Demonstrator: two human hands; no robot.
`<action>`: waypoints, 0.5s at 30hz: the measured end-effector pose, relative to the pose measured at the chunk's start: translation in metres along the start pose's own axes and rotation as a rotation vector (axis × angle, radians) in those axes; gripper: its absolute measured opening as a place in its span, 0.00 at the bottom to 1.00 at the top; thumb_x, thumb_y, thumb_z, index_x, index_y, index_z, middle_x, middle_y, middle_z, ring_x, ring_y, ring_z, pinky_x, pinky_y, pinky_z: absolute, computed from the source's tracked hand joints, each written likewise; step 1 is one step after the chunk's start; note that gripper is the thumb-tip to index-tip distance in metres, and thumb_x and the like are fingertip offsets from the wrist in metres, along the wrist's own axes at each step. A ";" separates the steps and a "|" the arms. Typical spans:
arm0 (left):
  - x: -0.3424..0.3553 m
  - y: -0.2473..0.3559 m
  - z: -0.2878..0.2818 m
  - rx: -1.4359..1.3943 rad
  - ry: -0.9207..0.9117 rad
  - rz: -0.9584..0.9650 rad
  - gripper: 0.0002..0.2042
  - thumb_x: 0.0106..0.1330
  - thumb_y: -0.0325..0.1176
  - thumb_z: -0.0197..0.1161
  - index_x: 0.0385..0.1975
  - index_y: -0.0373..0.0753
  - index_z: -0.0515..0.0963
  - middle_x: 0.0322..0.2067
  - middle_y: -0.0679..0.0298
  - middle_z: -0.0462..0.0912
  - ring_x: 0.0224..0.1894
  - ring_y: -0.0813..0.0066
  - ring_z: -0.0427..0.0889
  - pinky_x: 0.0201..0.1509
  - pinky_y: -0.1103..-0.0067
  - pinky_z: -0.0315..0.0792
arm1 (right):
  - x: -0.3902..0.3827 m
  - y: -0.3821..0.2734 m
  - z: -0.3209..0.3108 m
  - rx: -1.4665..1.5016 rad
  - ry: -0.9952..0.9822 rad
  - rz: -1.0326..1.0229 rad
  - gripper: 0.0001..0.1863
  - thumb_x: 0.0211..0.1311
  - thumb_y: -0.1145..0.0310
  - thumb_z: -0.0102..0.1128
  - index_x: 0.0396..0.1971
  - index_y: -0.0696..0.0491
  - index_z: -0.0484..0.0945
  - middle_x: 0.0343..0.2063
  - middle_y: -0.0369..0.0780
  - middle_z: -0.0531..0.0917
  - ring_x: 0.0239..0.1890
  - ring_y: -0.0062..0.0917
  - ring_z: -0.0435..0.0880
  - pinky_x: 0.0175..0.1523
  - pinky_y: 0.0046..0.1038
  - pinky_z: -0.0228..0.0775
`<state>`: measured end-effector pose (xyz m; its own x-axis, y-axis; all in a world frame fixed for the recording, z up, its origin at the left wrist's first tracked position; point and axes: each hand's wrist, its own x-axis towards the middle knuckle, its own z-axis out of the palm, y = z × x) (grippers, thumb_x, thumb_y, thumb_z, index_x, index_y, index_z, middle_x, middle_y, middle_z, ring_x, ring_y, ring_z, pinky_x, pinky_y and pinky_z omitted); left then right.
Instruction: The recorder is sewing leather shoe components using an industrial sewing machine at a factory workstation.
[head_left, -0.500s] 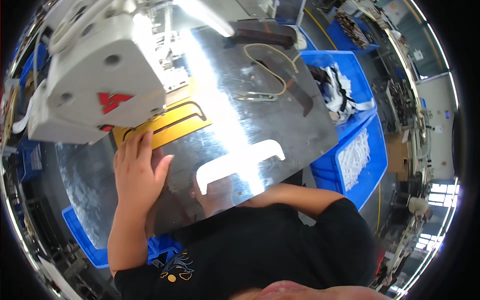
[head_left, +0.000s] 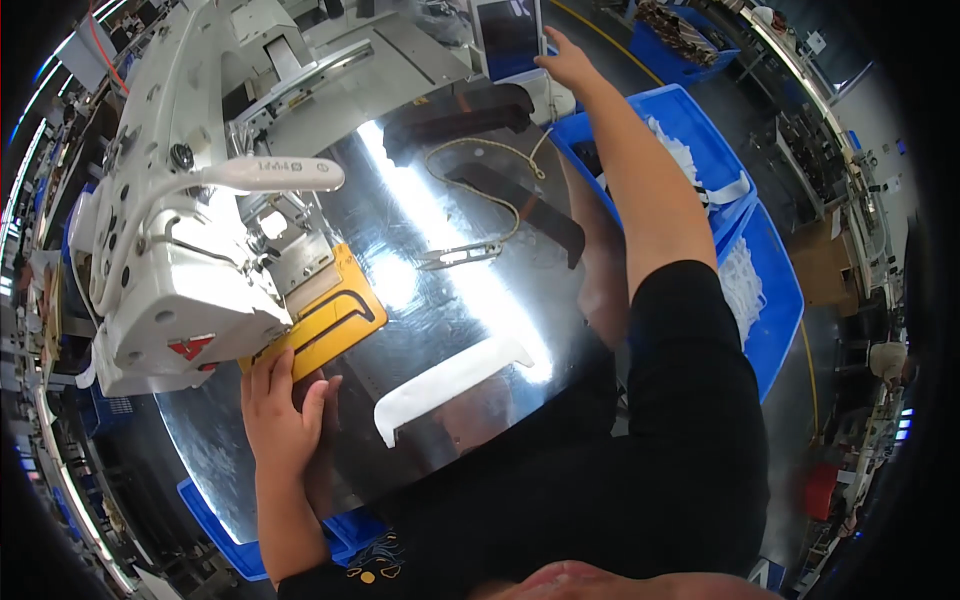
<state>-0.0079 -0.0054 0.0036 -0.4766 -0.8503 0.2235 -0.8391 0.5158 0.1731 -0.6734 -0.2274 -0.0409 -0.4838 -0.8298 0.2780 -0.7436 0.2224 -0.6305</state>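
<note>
Head view | rested left hand [head_left: 283,418], with fingers extended, on near edge of yellow plate [head_left: 338,345] | located plate ahead-right, slanting toward upper right | extended right hand [head_left: 571,62] farther, beside screen [head_left: 508,38]; could not tell grip.

The sewing machine [head_left: 190,300] concealed the left end of the yellow plate [head_left: 320,330]. The upper picture edge cut off the screen [head_left: 510,40]; contact between it and the right hand [head_left: 572,65] could not be determined. The right arm [head_left: 655,190] covered part of a blue bin [head_left: 717,130]. The distant person [head_left: 886,360] appeared too small for detail.
</note>
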 end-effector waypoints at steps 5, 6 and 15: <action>0.003 -0.005 0.001 -0.014 -0.027 -0.034 0.24 0.69 0.44 0.67 0.59 0.35 0.81 0.58 0.49 0.79 0.61 0.43 0.77 0.68 0.57 0.72 | 0.016 0.009 0.060 -0.210 -0.014 0.116 0.52 0.60 0.59 0.68 0.81 0.14 0.52 0.84 0.50 0.48 0.78 0.57 0.64 0.76 0.60 0.59; 0.002 -0.005 -0.001 -0.002 -0.028 -0.047 0.24 0.69 0.44 0.67 0.59 0.35 0.81 0.58 0.49 0.79 0.61 0.43 0.77 0.68 0.57 0.72 | 0.007 -0.007 0.070 -0.195 -0.007 0.121 0.52 0.60 0.59 0.68 0.81 0.14 0.52 0.83 0.50 0.49 0.78 0.57 0.64 0.76 0.60 0.60; 0.011 -0.002 -0.001 -0.070 -0.018 -0.113 0.22 0.68 0.46 0.70 0.53 0.35 0.84 0.53 0.50 0.83 0.59 0.41 0.79 0.66 0.55 0.73 | 0.001 0.028 0.063 -0.016 0.084 0.008 0.48 0.59 0.63 0.67 0.81 0.42 0.57 0.70 0.51 0.74 0.73 0.47 0.72 0.74 0.44 0.67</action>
<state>-0.0108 -0.0157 0.0064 -0.3856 -0.9047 0.1813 -0.8674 0.4225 0.2629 -0.6661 -0.2538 -0.1039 -0.5263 -0.7824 0.3329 -0.7463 0.2375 -0.6217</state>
